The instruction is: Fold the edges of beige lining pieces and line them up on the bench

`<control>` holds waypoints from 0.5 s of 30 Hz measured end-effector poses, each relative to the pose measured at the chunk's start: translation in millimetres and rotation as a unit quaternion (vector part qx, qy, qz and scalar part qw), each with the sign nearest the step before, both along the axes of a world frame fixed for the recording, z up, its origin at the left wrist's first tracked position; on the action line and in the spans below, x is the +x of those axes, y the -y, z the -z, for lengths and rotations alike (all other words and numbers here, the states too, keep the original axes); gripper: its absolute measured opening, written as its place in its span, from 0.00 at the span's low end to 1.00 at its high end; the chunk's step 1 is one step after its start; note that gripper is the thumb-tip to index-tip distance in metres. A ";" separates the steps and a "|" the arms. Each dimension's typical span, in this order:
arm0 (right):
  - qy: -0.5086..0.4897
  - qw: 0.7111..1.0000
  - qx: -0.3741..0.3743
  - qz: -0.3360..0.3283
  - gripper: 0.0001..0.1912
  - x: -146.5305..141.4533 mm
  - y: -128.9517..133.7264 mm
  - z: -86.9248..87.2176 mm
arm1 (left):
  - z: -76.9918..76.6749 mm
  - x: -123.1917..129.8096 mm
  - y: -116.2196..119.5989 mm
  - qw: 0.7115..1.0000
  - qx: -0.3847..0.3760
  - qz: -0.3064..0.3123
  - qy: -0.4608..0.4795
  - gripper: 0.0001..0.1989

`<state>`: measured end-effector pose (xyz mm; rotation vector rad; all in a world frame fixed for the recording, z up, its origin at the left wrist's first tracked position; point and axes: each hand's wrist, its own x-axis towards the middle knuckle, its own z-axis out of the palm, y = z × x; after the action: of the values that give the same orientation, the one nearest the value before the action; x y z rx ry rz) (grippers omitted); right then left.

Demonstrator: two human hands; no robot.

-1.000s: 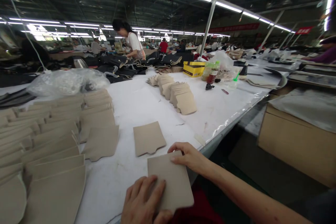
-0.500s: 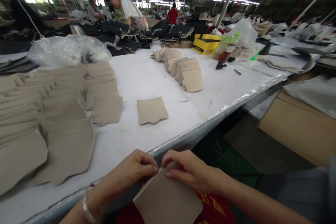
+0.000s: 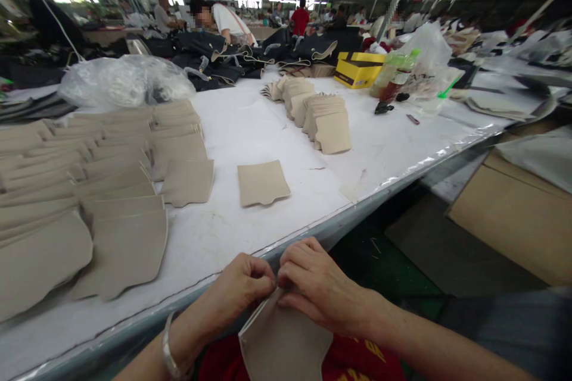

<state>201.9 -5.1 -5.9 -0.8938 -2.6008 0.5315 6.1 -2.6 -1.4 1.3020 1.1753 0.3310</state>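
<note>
Panel (image 3: 288,342) of beige sheet material, held tilted in front of the near edge of the table (image 3: 227,131), above red cloth (image 3: 373,363) with yellow lettering. The right hand (image 3: 315,286) has its grip clamped on the panel's upper corner, thumb on the face turned to the viewer. The left hand (image 3: 245,286), with a pale bangle (image 3: 168,348) at its wrist, brings thumb and fingertips together just beside the same corner; whether any of the sheet lies within this second grip cannot be told. A pale edge line runs down the panel's left side.

A single loose piece (image 3: 263,183) of similar beige lies flat on the table, inward from the near edge, its notched side facing that edge. Overlapping rows (image 3: 116,131) of like pieces cover the table's left part, the closest reaching toward the near edge. A fanned stack (image 3: 333,125) lies farther in, toward the far edge. Along the far edge, from left to right, are a clear plastic bag (image 3: 127,80), dark goods (image 3: 196,44), a yellow box (image 3: 360,69) and bottles (image 3: 397,80). A person in a white top (image 3: 232,21) leans beyond the dark goods.
</note>
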 end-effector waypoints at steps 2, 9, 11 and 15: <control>0.004 1.000 0.008 -0.008 0.09 -0.3 0.0 4.0 | -0.4 1.6 0.3 1.000 0.016 0.019 -0.016 0.05; 0.020 0.999 0.040 -0.028 0.07 -3.7 -2.9 2.0 | -7.3 0.6 -3.8 0.992 0.071 0.078 -0.074 0.06; 0.041 0.997 0.049 -0.048 0.06 -3.8 -1.4 -4.4 | -10.2 0.0 -7.3 0.987 0.098 0.081 -0.095 0.06; 0.033 0.996 0.025 -0.082 0.05 3.3 4.2 -26.9 | -19.2 -0.3 -17.8 0.980 0.135 0.093 -0.109 0.06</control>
<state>205.2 -9.3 21.0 -0.6960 -2.7505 0.4854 5.7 15.2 17.8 1.7077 1.2089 0.2204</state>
